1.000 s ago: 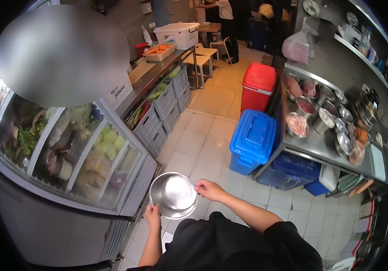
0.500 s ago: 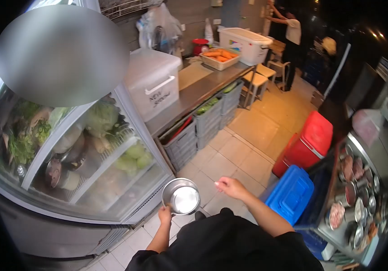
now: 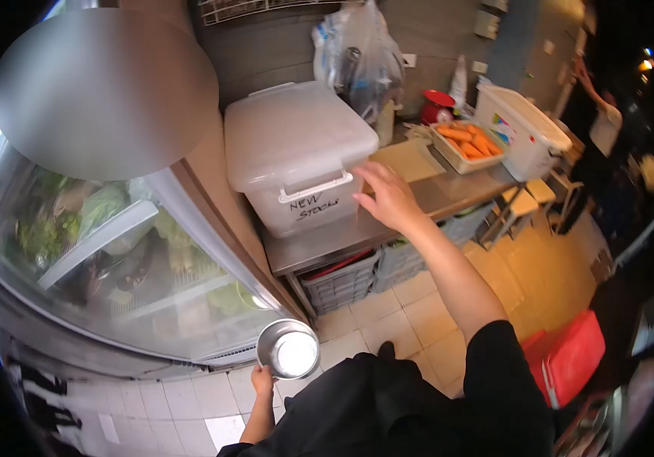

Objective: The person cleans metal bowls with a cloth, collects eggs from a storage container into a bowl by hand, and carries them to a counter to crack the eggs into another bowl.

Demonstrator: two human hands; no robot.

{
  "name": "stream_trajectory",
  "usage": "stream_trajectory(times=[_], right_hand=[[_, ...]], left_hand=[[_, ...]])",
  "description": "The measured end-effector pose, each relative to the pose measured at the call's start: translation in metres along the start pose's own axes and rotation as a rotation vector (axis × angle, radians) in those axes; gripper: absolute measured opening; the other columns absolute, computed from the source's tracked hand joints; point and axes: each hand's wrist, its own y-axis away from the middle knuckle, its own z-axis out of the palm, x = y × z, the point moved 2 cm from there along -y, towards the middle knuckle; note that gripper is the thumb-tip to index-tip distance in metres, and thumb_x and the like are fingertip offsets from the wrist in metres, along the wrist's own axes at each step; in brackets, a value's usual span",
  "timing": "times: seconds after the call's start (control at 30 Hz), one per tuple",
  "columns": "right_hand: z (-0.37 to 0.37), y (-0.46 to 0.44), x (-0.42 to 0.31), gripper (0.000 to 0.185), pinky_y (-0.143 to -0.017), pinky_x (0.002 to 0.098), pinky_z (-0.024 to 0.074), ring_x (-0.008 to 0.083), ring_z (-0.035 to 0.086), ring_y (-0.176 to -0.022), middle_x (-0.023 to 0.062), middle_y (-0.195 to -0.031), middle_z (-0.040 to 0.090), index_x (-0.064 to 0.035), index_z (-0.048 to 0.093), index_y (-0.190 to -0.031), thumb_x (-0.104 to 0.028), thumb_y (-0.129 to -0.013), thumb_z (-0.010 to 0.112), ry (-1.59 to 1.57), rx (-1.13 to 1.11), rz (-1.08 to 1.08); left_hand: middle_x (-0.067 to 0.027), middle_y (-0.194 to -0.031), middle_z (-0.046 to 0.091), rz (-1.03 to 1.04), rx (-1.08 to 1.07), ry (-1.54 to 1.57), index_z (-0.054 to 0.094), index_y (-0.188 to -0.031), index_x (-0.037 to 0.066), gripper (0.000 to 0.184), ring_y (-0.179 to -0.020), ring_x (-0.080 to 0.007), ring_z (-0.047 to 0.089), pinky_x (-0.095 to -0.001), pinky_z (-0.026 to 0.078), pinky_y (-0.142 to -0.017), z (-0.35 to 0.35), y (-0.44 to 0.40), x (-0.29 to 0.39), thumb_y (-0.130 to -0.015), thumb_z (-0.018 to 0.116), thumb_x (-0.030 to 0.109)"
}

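My left hand grips the rim side of a round steel pot, low in front of my body. The pot's bright inner bottom faces up, and nothing shows inside it. My right hand reaches forward with fingers apart, beside the right front corner of a white lidded plastic bin. The bin has a handle on its front and "NEW STOCKS" written below it. Whether my fingertips touch the bin, I cannot tell. Its lid is on.
The bin stands on a metal counter with a tray of carrots and another white bin. Grey crates sit underneath. A glass-door fridge with vegetables is at left, a red cooler at right. A person stands far right.
My view has turned left and come closer to the counter. My right hand has risen from beside the pot to the white bin. The pot stays in my left hand.
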Motion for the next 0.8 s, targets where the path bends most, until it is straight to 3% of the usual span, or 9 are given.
stream_trajectory(times=[0.1, 0.17, 0.23, 0.27, 0.5, 0.63, 0.7, 0.73, 0.8], right_hand=[[0.026, -0.066, 0.034, 0.059, -0.107, 0.0449, 0.0364, 0.0331, 0.047, -0.128, 0.0155, -0.135, 0.052, -0.0093, 0.057, -0.132, -0.026, -0.079, 0.077, 0.076, -0.091, -0.238], [0.041, -0.093, 0.054, 0.058, -0.104, 0.0455, 0.0358, 0.0304, 0.048, -0.124, 0.0136, -0.127, 0.056, -0.0111, 0.060, -0.128, -0.027, -0.076, 0.078, 0.047, -0.109, -0.340], [0.043, -0.112, 0.063, 0.054, -0.094, 0.0440, 0.0388, 0.0291, 0.051, -0.115, 0.0100, -0.116, 0.059, -0.0120, 0.063, -0.122, -0.028, -0.074, 0.080, 0.032, -0.369, -0.370], [0.044, -0.117, 0.067, 0.051, -0.088, 0.0420, 0.0392, 0.0276, 0.052, -0.107, 0.0074, -0.108, 0.058, -0.0121, 0.064, -0.117, -0.030, -0.072, 0.081, 0.032, -0.307, -0.465], [0.042, -0.116, 0.076, 0.054, -0.095, 0.0412, 0.0409, 0.0293, 0.053, -0.112, 0.0104, -0.114, 0.060, -0.0092, 0.064, -0.121, -0.028, -0.073, 0.082, -0.043, -0.377, -0.405], [0.059, -0.121, 0.118, 0.038, -0.095, 0.0364, 0.0477, 0.0307, 0.060, -0.109, 0.0149, -0.117, 0.063, -0.0047, 0.066, -0.116, -0.029, -0.087, 0.072, -0.339, -0.255, -0.298], [0.058, -0.113, 0.146, 0.033, -0.086, 0.0312, 0.0500, 0.0224, 0.063, -0.102, 0.0099, -0.113, 0.065, -0.0064, 0.065, -0.117, -0.028, -0.092, 0.068, -0.412, 0.127, 0.117], [0.061, -0.103, 0.156, 0.033, -0.086, 0.0312, 0.0500, 0.0224, 0.063, -0.102, 0.0099, -0.113, 0.065, -0.0064, 0.065, -0.117, -0.028, -0.092, 0.068, -0.399, 0.125, 0.132], [0.077, -0.074, 0.189, 0.023, -0.077, 0.0257, 0.0488, 0.0131, 0.062, -0.091, 0.0026, -0.103, 0.065, -0.0084, 0.064, -0.115, -0.021, -0.096, 0.062, -0.677, 0.246, 0.580]], left_hand=[[-0.0141, -0.081, 0.061, -0.065, 0.198, 0.038, 0.052, -0.086, -0.001, 0.013, -0.064, -0.0227, 0.064, -0.0383, 0.062, -0.050, 0.009, 0.037, -0.013, -0.086, 0.055, 0.012], [-0.0144, -0.082, 0.061, -0.098, 0.316, 0.079, 0.051, -0.088, -0.002, 0.013, -0.064, -0.0237, 0.064, -0.0389, 0.061, -0.049, 0.020, 0.060, -0.018, -0.087, 0.053, 0.012], [-0.0145, -0.082, 0.061, -0.099, 0.368, 0.121, 0.051, -0.089, -0.001, 0.013, -0.065, -0.0242, 0.064, -0.0398, 0.062, -0.050, 0.028, 0.089, -0.022, -0.087, 0.052, 0.012], [-0.0146, -0.083, 0.060, -0.159, 0.430, 0.189, 0.050, -0.089, -0.001, 0.013, -0.068, -0.0251, 0.065, -0.0409, 0.062, -0.051, 0.033, 0.103, -0.026, -0.087, 0.051, 0.011], [-0.0171, -0.092, 0.061, -0.347, 0.405, 0.145, 0.052, -0.097, -0.003, 0.017, -0.079, -0.0288, 0.066, -0.0435, 0.062, -0.055, 0.049, 0.117, -0.042, -0.089, 0.050, 0.012], [-0.0169, -0.090, 0.061, -0.316, 0.358, 0.139, 0.052, -0.096, -0.003, 0.017, -0.076, -0.0277, 0.066, -0.0419, 0.062, -0.055, 0.055, 0.095, -0.050, -0.090, 0.051, 0.013], [-0.0161, -0.090, 0.062, -0.293, 0.311, 0.039, 0.052, -0.096, -0.002, 0.017, -0.074, -0.0274, 0.066, -0.0406, 0.062, -0.055, 0.058, 0.085, -0.043, -0.090, 0.050, 0.013], [-0.0153, -0.090, 0.063, -0.261, 0.307, 0.031, 0.053, -0.094, -0.001, 0.015, -0.070, -0.0257, 0.065, -0.0387, 0.060, -0.051, 0.061, 0.082, -0.037, -0.089, 0.050, 0.013], [-0.0144, -0.087, 0.063, -0.233, 0.296, 0.002, 0.053, -0.091, -0.001, 0.013, -0.069, -0.0232, 0.064, -0.0364, 0.057, -0.050, 0.060, 0.076, -0.032, -0.090, 0.051, 0.012]])
